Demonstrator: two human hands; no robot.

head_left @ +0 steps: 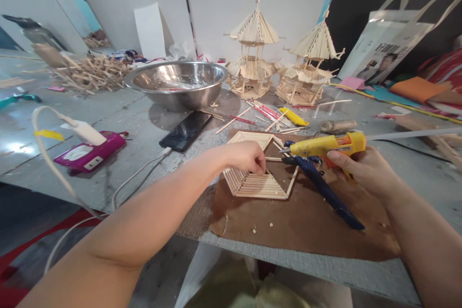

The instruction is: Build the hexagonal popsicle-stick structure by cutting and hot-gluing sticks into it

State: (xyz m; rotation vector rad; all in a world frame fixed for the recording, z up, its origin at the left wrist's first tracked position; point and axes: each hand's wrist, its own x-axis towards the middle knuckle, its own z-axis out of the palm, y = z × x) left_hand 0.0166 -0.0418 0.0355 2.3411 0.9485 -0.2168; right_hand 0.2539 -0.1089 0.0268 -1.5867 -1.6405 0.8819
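Observation:
My left hand (250, 156) is closed over the middle of a hexagonal panel of wooden sticks (262, 186), fingertips pinched down at its surface. Whatever lies between those fingertips is hidden. Parallel sticks fill the panel's left, front and back sections, while its right side shows bare frame. My right hand (364, 168) grips a yellow hot glue gun (325, 145), its nozzle pointing left above the panel's right part. A clear glue stick (407, 134) sticks out of the gun's rear. Under the gun, a dark blue-handled tool (328, 195) lies across the brown mat (303, 231).
Behind stand two stick pagodas (255, 65) (310, 65) and a steel bowl (176, 86). A phone (186, 130) on a cable and a purple power strip (90, 151) lie left. A yellow cutter (294, 117) and loose sticks lie beyond the mat. A bag (388, 45) stands right.

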